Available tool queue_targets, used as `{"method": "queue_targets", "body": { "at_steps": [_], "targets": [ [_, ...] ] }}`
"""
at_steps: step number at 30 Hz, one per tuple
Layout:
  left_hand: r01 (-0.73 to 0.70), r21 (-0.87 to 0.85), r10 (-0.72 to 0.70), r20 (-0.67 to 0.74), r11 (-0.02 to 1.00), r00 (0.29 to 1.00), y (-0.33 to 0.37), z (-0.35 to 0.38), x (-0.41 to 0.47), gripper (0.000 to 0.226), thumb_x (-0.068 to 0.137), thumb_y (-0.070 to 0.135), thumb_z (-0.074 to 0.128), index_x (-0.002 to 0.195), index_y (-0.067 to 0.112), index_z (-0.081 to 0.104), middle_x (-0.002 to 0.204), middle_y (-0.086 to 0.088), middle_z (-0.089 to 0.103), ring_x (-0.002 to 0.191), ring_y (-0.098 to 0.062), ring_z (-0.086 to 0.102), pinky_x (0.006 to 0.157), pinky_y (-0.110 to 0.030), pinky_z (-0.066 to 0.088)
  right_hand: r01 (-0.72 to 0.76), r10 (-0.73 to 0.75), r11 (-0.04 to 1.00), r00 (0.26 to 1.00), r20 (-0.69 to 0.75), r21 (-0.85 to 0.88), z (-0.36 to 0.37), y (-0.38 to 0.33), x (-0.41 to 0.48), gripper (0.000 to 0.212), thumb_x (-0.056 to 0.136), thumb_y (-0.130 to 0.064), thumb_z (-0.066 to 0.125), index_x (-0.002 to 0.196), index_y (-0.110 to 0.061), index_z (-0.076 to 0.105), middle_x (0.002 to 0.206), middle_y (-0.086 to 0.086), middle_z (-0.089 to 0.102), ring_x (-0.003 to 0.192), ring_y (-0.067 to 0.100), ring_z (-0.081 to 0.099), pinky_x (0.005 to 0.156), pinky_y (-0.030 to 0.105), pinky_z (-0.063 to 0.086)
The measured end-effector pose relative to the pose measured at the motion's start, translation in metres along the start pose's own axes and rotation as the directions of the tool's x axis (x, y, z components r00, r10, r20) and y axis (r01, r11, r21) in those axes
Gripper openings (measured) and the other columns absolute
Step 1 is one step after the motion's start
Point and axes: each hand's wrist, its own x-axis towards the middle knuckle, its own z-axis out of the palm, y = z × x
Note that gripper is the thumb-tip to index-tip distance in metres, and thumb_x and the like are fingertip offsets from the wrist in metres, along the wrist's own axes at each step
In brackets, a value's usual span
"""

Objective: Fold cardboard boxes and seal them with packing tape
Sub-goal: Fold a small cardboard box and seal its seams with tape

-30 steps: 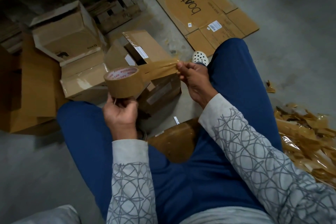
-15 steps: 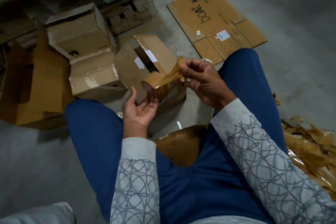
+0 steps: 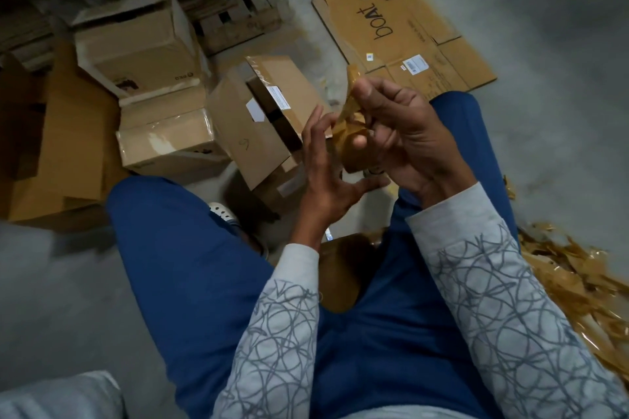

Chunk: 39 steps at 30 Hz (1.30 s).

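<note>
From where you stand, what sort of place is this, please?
Probably a warehouse packing area: bare concrete floor, stacked cardboard boxes, a flattened carton and heaped tape scraps.

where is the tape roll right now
In the head view the tape roll is mid-frame, gripped in the right hand, with the left hand spread beside it, just right of the open box.

Wooden crate [image 3: 235,27] at the far edge, white perforated clog [image 3: 223,213] on grey floor [image 3: 544,112].
</note>
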Motion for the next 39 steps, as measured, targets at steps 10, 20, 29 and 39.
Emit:
{"method": "queue_targets", "body": {
  "at_steps": [10,20,29,39],
  "targets": [
    [-0.133,0.285,0.216,-0.283,0.949,0.935,-0.009,-0.03,0.021,0.077,0.069,0.027,0.094,0.126,0.018,0.042,0.135,-0.012,0.052,0.128,-0.027,0.05,0.104,-0.038,0.047,-0.024,0.002,0.987,0.99,0.139,0.157,-0.036,0.008,-0.008,0.028,0.08,-0.025,0.084,0.101,-0.01,0.073,0.089,0.002,0.064,0.068,0.006,0.053,0.067,0.019,0.052],
    [0.105,0.281,0.015,-0.395,0.954,0.919,-0.019,-0.052,0.009,0.083,0.064,0.033,0.089,0.131,0.026,0.039,0.138,-0.004,0.048,0.127,-0.018,0.045,0.096,-0.025,0.045,-0.056,0.021,0.994,0.943,0.333,0.097,-0.033,0.03,-0.015,0.01,0.088,-0.027,0.076,0.094,-0.019,0.074,0.101,-0.002,0.067,0.083,0.011,0.055,0.067,0.017,0.051],
    [0.549,-0.408,-0.648,-0.153,0.729,0.747,-0.034,-0.064,0.003,0.059,0.068,0.019,0.09,0.118,0.021,0.058,0.119,-0.01,0.067,0.108,-0.03,0.066,0.063,-0.031,0.059,-0.196,-0.025,0.837,0.919,0.393,0.511,-0.034,0.037,-0.018,0.009,0.088,0.014,0.061,0.095,0.007,0.059,0.094,0.025,0.063,0.074,0.026,0.055,0.071,0.034,0.055],
    [0.242,0.159,-0.272,0.205,0.957,0.94,-0.021,-0.035,-0.013,0.053,0.077,0.043,0.08,0.123,0.045,0.054,0.125,0.005,0.048,0.119,-0.018,0.048,0.099,-0.044,0.047,0.195,0.096,0.636,0.94,-0.328,0.746,-0.046,0.013,0.017,0.026,0.101,0.004,0.046,0.095,0.012,0.07,0.085,0.023,0.061,0.079,0.029,0.059,0.071,0.044,0.062]
  ]
}}
